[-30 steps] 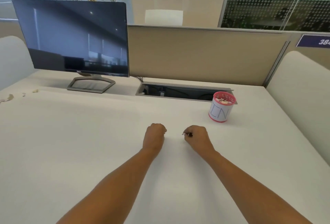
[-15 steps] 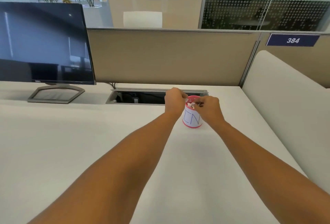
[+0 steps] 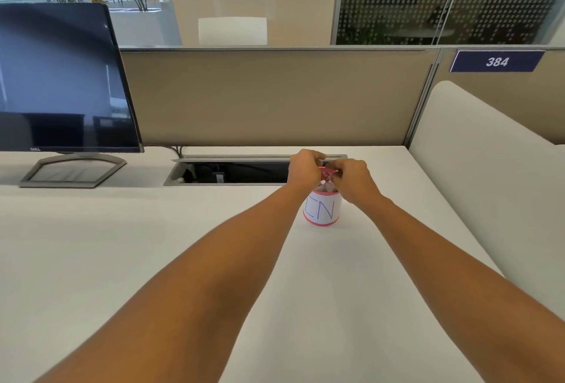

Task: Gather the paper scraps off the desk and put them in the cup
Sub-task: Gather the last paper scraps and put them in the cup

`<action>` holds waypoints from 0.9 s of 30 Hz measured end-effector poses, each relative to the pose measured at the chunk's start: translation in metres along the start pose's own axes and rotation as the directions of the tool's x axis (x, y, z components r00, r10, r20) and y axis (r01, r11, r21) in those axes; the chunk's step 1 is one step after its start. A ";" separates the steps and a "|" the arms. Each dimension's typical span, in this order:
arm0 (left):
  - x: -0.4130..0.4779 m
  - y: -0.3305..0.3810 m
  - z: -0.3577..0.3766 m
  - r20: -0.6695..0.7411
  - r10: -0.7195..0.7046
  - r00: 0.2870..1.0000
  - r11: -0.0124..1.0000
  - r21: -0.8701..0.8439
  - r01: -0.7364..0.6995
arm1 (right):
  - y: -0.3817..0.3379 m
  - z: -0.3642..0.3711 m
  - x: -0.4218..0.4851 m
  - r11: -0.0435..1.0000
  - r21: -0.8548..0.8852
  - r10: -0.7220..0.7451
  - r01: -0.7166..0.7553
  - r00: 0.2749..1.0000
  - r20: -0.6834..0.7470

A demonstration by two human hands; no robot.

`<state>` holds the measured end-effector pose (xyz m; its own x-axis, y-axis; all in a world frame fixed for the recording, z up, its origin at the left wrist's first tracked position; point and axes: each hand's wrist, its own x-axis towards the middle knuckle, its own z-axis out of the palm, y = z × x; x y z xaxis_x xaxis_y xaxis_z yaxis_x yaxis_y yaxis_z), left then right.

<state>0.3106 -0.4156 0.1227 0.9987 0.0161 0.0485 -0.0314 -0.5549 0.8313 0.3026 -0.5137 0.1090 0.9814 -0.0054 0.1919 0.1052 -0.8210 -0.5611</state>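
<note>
Both hands, left hand point(image 3: 305, 168) and right hand point(image 3: 351, 179), pinch one red scrap point(image 3: 327, 173) with closed fingers above the cup point(image 3: 321, 211).

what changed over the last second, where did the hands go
Both hands left the bare desk in front of the person and reached forward and right to the cup. The left hand and right hand now meet just above its rim, pinching a small red scrap. The cup stayed upright in place; the monitor is unmoved.
</note>
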 end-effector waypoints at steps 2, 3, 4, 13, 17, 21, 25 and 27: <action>0.000 -0.001 -0.001 -0.002 -0.001 1.000 1.000 -0.015 0.001 | 0.000 0.001 -0.001 1.000 0.011 -0.009 0.009 0.999 -0.040; -0.001 -0.001 -0.001 -0.006 0.001 1.000 1.000 -0.021 -0.001 | 0.000 0.001 -0.002 1.000 0.016 -0.011 0.012 0.998 -0.063; -0.002 -0.001 -0.001 -0.014 0.003 1.000 1.000 -0.025 -0.003 | 0.000 0.001 -0.004 1.000 0.024 -0.011 0.013 0.996 -0.085; -0.034 -0.027 -0.016 -0.074 0.022 0.997 0.999 0.036 -0.020 | -0.017 0.007 -0.041 1.000 0.026 -0.001 0.002 1.000 -0.025; -0.068 -0.057 -0.022 -0.075 -0.008 0.997 0.998 0.056 0.013 | -0.034 0.020 -0.074 0.997 0.005 -0.075 0.075 0.997 -0.013; -0.099 -0.095 -0.038 -0.019 -0.002 1.000 0.983 0.184 0.006 | -0.049 0.046 -0.110 0.999 -0.021 -0.046 0.048 0.996 0.075; -0.125 -0.136 -0.063 0.031 0.015 0.999 0.944 0.328 -0.024 | -0.059 0.080 -0.146 0.981 -0.129 -0.111 0.143 0.968 0.225; -0.137 -0.160 -0.080 0.059 0.024 0.998 0.912 0.408 -0.046 | -0.069 0.100 -0.163 0.965 -0.158 -0.155 0.210 0.940 0.305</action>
<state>0.1754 -0.2628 0.0273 0.9983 -0.0467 0.0356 -0.0584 -0.8461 0.5298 0.1517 -0.3989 0.0366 0.9549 0.2960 0.0213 0.2822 -0.8835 -0.3738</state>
